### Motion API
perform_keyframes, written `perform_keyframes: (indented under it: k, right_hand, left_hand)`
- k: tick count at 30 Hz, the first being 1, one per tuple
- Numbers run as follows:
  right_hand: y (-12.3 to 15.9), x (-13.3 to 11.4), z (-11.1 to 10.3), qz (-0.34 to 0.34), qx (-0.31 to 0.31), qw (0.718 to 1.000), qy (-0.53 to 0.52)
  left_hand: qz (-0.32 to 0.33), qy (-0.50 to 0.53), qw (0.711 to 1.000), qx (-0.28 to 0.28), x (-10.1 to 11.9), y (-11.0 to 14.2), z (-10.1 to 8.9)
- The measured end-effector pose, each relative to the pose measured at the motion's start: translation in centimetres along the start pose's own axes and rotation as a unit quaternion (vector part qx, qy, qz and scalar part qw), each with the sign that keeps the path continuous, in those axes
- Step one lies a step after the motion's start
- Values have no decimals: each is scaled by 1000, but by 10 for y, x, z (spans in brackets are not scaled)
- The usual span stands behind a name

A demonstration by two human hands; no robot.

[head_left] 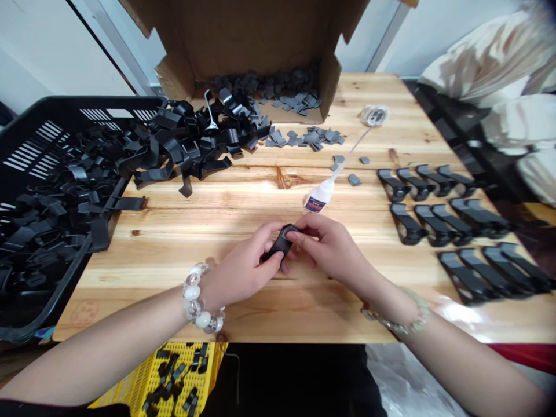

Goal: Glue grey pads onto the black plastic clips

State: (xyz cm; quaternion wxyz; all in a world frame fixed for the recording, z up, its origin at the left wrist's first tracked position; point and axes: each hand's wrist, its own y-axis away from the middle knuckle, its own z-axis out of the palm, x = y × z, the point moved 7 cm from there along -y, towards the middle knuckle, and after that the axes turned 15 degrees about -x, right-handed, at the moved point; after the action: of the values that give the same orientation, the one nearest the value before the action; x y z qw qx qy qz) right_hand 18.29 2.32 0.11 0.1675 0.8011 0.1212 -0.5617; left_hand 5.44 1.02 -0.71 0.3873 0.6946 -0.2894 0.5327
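Between both hands, above the near middle of the wooden table, is a black curved clip (278,245). My left hand (247,263) is closed around its lower left end, the thumb along its side. My right hand (324,246) pinches the upper end, thumb pressed on its top face; whether a small pad lies under that thumb is hidden. Just beyond the hands lies a white glue bottle (320,196) with a blue label, its long thin nozzle pointing away to the right. A few small grey pads (354,180) are scattered near the nozzle.
A black crate (82,103) of black clips stands left, with a heap of clips (186,139) spilling onto the table (208,214). Behind, an open cardboard box (260,35) holds grey pads. Clips stand in rows (447,223) at right. A yellow basket (212,370) sits below.
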Motion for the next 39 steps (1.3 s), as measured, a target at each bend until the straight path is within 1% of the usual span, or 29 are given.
perform_keyframes:
  k: [4, 10, 15, 21, 24, 26, 29, 32, 34, 36, 37, 39]
  right_hand:
    - [0, -1, 0, -5, 0, 999, 32]
    - [1, -2, 0, -8, -3, 999, 43]
    - [1, -3, 1, -1, -5, 1000, 30]
    - [0, 0, 4, -4, -20, 1000, 2]
    - [0, 3, 4, 7, -27, 999, -33]
    - [-1, 5, 6, 15, -42, 996, -82]
    - [-3, 9, 13, 27, -81, 982, -170]
    - [-6, 9, 14, 9, -88, 968, -236]
    - [-6, 5, 7, -25, -73, 961, -266]
    - [-1, -6, -7, -64, -57, 958, -275]
    - [4, -13, -18, -84, -45, 959, -267]
    - [24, -32, -47, -123, -12, 964, -235]
  left_hand:
    - [0, -10, 1000, 1, -2, 0, 0]
    - [-3, -19, 1000, 2, -2, 0, 0]
    - [14, -6, 1000, -1, 0, 0, -1]
    - [10, -19, 1000, 2, -1, 2, 0]
    - [12, -25, 1000, 7, -2, 1, -1]
    - [18, -16, 1000, 11, -2, -1, -3]
    - [33, 27, 999, 20, -1, -2, -5]
    - [46, 45, 997, 48, 2, 2, -8]
    - [56, 31, 995, 74, 4, 5, -13]
    - [75, 32, 992, 100, 6, 7, -18]
    - [85, 41, 990, 109, 6, 7, -21]
    - [92, 50, 987, 118, 5, 5, -26]
